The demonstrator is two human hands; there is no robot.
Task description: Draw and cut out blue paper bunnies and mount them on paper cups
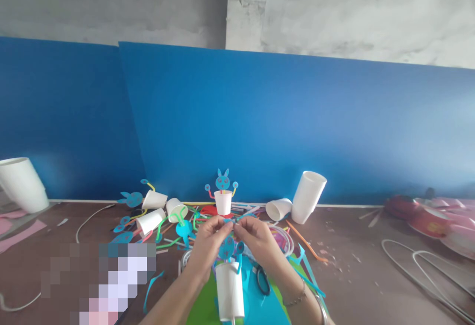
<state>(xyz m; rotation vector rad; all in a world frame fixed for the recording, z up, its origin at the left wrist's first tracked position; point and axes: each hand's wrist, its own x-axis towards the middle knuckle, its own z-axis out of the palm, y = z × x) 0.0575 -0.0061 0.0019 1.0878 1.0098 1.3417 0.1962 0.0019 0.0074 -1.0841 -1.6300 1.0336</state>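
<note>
My left hand and my right hand meet at the middle of the table, fingertips pinched together around a small blue piece mostly hidden by the fingers. Just below them, between my forearms, is a white paper cup with a round blue paper face above it and a blue straw arm at its right side. Beyond my hands stands a finished-looking cup figure with a blue rabbit head and two straw arms. Under the near cup lie blue and green sheets, with dark-handled scissors by my right wrist.
Several cup figures lie at the left among colored straws. Stacked white cups stand at the right and far left. An orange straw, white cables and red and pink items are to the right. A blue panel rises behind.
</note>
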